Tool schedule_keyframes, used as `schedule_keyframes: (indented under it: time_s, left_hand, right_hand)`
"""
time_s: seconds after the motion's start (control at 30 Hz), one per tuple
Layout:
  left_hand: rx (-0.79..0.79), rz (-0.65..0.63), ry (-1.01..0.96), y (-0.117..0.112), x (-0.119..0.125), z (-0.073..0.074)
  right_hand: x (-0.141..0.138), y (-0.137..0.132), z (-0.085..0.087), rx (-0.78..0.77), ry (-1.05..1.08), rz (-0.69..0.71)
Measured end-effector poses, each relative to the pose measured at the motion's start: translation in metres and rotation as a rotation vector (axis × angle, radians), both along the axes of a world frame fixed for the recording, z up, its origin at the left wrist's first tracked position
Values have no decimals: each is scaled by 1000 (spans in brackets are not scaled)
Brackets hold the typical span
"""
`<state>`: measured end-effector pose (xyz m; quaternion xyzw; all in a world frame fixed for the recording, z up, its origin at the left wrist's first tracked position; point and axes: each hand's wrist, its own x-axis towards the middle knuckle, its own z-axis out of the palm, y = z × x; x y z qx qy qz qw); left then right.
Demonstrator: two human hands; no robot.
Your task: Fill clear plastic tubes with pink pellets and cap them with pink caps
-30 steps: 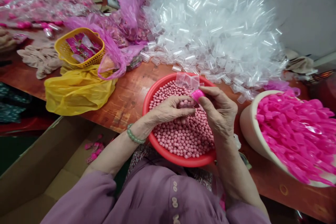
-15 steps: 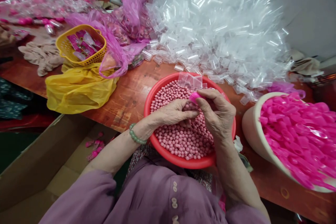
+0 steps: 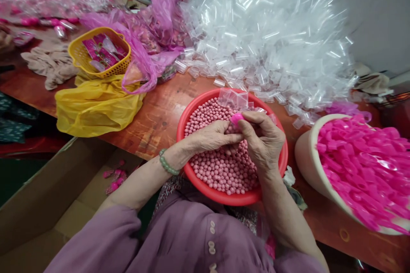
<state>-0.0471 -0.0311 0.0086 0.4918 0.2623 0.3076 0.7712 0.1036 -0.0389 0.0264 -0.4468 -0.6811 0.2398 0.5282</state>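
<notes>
Over a red basin (image 3: 183,166) of small pink beads (image 3: 221,170), my two hands meet. My right hand (image 3: 265,140) is closed, pinching a bright pink plastic cap (image 3: 237,118) between thumb and fingers. Just below the cap, my left hand (image 3: 214,137) is closed round what looks like a short clear tube (image 3: 231,128) with pink showing through; fingers hide most of it. The cap is at the tube's upper end, but I cannot tell how far it is on. Several clear plastic pieces (image 3: 235,99) lie on the beads at the basin's far side.
A heap of clear tubes (image 3: 262,38) covers the table's back. At right stands a cream tub (image 3: 309,153) of pink plastic parts (image 3: 361,166). Leftward are a yellow basket (image 3: 118,68), a yellow bag (image 3: 99,106) and a purple bag (image 3: 163,4). A cardboard box (image 3: 48,183) sits below the table.
My right hand has shifted slightly left and down, with the pink cap still pinched in it. My left hand stays nearly in place. The view has shifted a little.
</notes>
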Motion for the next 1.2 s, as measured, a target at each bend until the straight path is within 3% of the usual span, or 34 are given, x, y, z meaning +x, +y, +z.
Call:
schedule_keyframes:
  time_s: [0.23,0.57,0.77,1.0,1.2]
  left_hand:
    - [54,27,-4,0,-2,5]
    - [99,0,79,1,-5,0]
    - [102,-17,107,2,-5,0]
    - [-77,-10,-20,2,-6,0]
    - [-286,30,-266,6,-5,-5]
  right_hand:
    - [7,1,2,43,-21,-9]
    - [14,6,-4,-46,-44,80]
    - [19,11,-7,-181,-6,155]
    - [15,13,-16,68,-114,87]
    - [15,15,-17,267,-452,259]
